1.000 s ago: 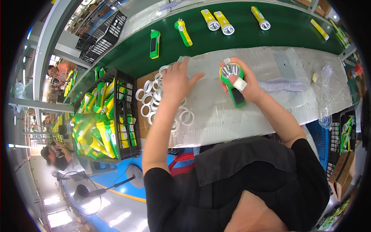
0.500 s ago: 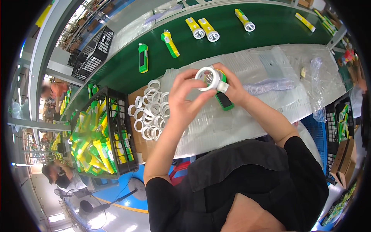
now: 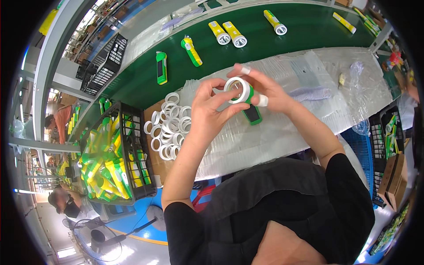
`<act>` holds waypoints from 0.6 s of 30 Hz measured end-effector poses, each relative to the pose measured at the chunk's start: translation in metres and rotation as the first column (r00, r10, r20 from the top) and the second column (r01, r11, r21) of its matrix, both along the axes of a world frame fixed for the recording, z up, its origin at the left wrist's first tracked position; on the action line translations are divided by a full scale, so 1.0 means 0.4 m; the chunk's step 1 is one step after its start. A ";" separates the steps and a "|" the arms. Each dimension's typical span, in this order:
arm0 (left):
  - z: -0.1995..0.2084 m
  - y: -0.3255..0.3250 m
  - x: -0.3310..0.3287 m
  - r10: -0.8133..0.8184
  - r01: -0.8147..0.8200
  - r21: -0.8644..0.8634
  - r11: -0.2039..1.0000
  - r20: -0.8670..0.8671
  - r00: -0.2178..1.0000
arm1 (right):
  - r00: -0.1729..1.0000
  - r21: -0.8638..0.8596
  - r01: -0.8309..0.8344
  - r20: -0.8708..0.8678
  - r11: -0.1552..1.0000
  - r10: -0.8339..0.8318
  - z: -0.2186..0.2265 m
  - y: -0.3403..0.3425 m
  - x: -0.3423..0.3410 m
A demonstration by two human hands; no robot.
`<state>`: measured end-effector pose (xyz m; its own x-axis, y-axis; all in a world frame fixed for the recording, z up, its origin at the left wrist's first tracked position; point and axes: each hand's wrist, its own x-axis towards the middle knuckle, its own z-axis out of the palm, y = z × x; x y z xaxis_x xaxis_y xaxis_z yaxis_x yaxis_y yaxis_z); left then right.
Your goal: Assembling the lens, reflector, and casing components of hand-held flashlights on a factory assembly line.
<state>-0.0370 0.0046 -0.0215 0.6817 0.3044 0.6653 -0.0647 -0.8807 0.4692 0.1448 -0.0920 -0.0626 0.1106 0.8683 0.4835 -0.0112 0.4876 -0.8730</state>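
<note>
A green flashlight (image 3: 252, 115) with a dark panel on its side is held up over the plastic-covered bench, head toward me. A white ring (image 3: 245, 98) circles its clear lens. My left hand (image 3: 210, 106) is closed on the head end, thumb below the ring and a finger across its front. Around the other side, my right hand (image 3: 271, 90) has its thumb and forefinger spread, white wraps on both tips; its other fingers are partly hidden behind the flashlight. Many loose white rings (image 3: 171, 126) lie heaped on cardboard left of my left hand.
A black crate (image 3: 140, 176) full of yellow-green flashlights stands at the left. Along the green bench (image 3: 260, 44) lie several more flashlights, including a yellow one (image 3: 236, 35). A stack of thin clear discs (image 3: 311, 93) rests right of my hands. A cardboard box (image 3: 392, 180) sits far right.
My right thumb and forefinger have spread away from the ring and flashlight. My left hand keeps its grip at the head end. The whole view has shifted slightly.
</note>
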 end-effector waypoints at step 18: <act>-0.033 -0.071 0.088 -0.157 0.138 -0.239 0.961 -0.062 0.986 | 0.355 -0.256 0.024 0.906 0.966 0.232 0.272 -0.050 0.124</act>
